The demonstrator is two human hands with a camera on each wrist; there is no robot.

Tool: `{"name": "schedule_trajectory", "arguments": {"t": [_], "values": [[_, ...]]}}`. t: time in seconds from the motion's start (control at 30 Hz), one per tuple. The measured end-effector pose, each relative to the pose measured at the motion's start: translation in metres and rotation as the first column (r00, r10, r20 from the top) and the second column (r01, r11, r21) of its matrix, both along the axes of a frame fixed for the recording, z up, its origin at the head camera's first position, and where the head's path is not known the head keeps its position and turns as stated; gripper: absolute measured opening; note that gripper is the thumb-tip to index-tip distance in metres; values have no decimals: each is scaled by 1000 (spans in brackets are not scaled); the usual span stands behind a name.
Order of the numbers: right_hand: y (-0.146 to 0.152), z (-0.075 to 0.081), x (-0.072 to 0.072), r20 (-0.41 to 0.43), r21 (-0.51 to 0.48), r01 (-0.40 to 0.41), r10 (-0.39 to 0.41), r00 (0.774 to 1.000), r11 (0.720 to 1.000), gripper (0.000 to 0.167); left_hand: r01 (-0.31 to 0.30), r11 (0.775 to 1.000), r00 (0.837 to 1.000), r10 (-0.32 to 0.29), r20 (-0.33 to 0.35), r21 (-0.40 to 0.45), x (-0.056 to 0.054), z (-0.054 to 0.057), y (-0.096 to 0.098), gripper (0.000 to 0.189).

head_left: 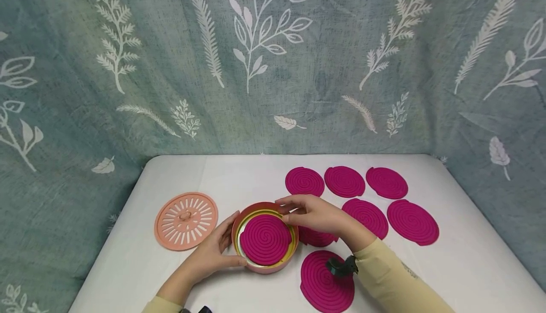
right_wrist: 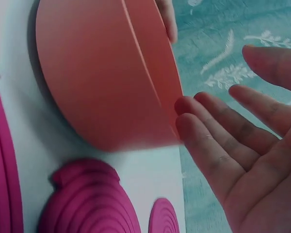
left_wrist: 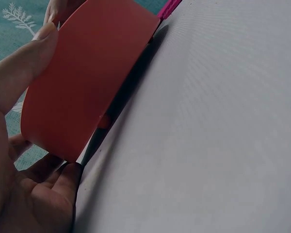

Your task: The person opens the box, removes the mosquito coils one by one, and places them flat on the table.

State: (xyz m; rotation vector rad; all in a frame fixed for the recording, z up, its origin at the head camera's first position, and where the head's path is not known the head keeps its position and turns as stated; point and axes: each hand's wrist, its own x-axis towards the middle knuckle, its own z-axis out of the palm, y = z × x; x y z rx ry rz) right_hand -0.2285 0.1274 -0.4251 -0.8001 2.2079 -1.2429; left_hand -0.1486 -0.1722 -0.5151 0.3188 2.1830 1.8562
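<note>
A round coral-red container with a yellow ring inside stands on the table. Inside it lies a magenta spiral mosquito coil, flat and face up. My left hand grips the container's left side; in the left wrist view its thumb lies near the top edge and the other fingers are low on the wall. At the far right rim is my right hand, fingers extended. The right wrist view shows its fingertips at the container's edge, with the thumb apart and nothing held.
Left of the container lies a slotted coral lid with a small knob. Several more magenta coils spread over the right side of the white table. One nearer coil lies partly beneath my right wrist. A patterned green cloth hangs behind.
</note>
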Motion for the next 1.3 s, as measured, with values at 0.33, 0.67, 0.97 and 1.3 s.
{"name": "schedule_trajectory", "arguments": {"t": [0.33,0.67,0.97,1.3], "values": [[-29,-8,-4,2,92,-86,86,996,992,61,11,1000,1000,-11,-24,-7,-1,-2,-1,116],[-48,-6,-3,-22,222,-131,139,990,966,63,21,1000,1000,-21,-16,11,-1,-4,-3,116],[-53,-4,-5,-90,363,-117,160,983,924,64,23,1000,999,-23,-28,15,-1,-4,-3,116],[-56,-7,-4,-63,322,-112,139,988,940,59,14,1000,1000,-14,-23,1,-1,-3,-1,117]]}}
